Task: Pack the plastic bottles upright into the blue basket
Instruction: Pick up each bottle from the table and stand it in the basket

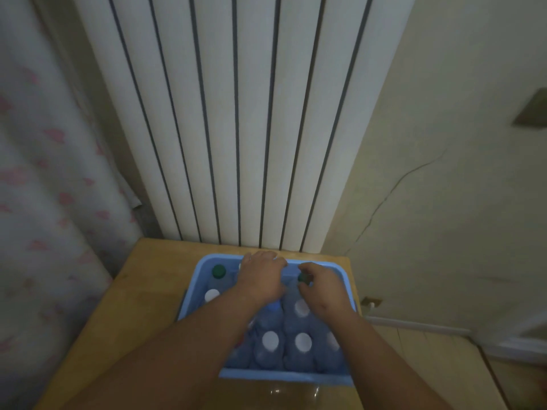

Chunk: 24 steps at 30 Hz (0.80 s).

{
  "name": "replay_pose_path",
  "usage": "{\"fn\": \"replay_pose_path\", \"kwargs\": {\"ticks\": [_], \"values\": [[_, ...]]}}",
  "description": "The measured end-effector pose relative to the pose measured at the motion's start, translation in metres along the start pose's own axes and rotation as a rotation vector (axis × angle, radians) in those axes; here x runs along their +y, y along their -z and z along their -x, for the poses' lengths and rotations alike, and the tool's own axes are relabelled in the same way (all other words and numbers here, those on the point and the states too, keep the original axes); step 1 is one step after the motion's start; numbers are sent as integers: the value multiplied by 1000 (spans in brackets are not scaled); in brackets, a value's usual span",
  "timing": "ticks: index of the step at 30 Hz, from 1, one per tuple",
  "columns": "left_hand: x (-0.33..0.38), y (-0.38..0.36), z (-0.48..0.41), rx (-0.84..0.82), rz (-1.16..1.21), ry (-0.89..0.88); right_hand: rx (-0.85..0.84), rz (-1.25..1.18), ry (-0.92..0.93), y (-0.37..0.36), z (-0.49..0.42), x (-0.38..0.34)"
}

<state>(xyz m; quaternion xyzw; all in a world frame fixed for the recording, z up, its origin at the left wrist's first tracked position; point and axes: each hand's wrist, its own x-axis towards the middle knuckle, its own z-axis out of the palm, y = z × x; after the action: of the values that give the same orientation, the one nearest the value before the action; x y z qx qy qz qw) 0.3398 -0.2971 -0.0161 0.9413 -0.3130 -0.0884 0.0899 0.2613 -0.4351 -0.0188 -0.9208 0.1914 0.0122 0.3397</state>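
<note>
Wooden table point(142, 291) against a white radiator point(236, 113); dim light, frame blurred. Right hand point(322, 288) was over the back right of the basket, fingers curled round the top of a green-capped bottle point(302, 278). Left hand point(262, 276) lay palm down at the back middle, fingers bent over the far rim. Whether it held anything couldn't be told, since the palm hid it.

Both hands worked in the blue basket point(284, 375), which sat on the table. White-capped bottles point(270, 340) stood upright in rows, packed close, at least 4 caps visible. A second green-capped bottle point(219, 271) stood in the back left corner.

Step, as judged: seating 1 of the last bottles in the back row, with the basket nearly full. Next move would call for pressing it straight down into its gap, upright, without tipping its neighbours.

Floral curtain point(44, 173) at left, cream wall point(444, 143) at right.
</note>
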Motion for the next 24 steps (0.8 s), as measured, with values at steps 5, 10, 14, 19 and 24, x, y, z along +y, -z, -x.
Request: {"fn": "replay_pose_path", "kwargs": {"ticks": [5, 10, 14, 19, 24], "values": [[-13, 15, 33, 84, 242, 54, -6, -110, 26, -9, 20, -28], [-37, 17, 78, 143, 314, 45, -39, -137, 80, -23, 47, -58], [-65, 21, 120, 122, 227, 69, -50, -110, 123, -41, 72, -83], [-100, 25, 165, 139, 240, 127, -106, -129, 159, -71, 101, -114], [-135, 20, 202, 118, 280, 179, -149, -67, 189, -104, 123, -137]]}}
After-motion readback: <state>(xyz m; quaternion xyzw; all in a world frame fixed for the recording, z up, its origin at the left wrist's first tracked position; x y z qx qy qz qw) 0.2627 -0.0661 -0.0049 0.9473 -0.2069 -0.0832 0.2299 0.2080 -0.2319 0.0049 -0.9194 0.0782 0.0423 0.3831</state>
